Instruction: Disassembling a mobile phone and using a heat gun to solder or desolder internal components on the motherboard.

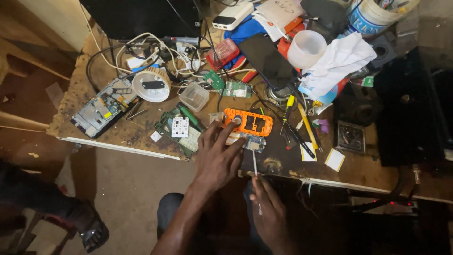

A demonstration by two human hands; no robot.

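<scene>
An orange phone housing (pixel 248 122) lies on the worn wooden workbench (pixel 141 134), with a small circuit board (pixel 250 141) right in front of it. My left hand (pixel 218 156) rests flat by the bench's front edge, its fingers spread and touching the board and the housing's near side. My right hand (pixel 268 212) is below the bench edge, pinching a thin metal tool (pixel 255 170) whose tip points up at the circuit board.
A white keypad on green boards (pixel 180 127), a clear plastic tub (pixel 194 97), an opened phone chassis (pixel 104 106), a round white part (pixel 151 85), tangled cables (pixel 160 54), a black phone (pixel 267 60), screwdrivers (pixel 302 127) and crumpled white paper (pixel 337 59) crowd the bench. Someone's sandalled foot (pixel 92 231) is at lower left.
</scene>
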